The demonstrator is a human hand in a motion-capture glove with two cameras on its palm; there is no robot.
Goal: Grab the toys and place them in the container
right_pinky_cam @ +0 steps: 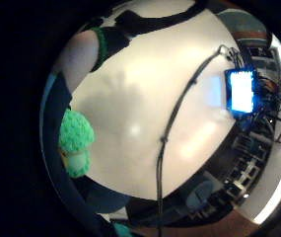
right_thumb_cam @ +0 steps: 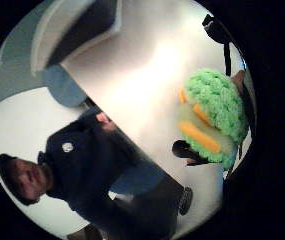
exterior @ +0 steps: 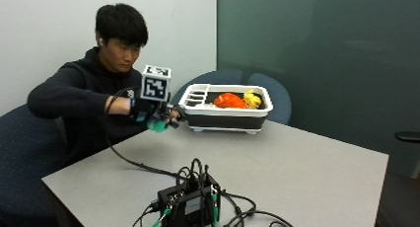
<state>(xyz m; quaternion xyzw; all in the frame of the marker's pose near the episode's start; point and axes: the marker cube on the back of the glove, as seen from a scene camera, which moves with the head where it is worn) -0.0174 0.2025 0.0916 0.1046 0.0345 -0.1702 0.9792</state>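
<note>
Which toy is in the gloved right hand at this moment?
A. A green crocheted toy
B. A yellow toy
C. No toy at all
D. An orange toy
A. The right hand is raised above the table beside the container and its fingers are curled round the green crocheted toy; the orange toy and the yellow toy lie in the container.
</note>
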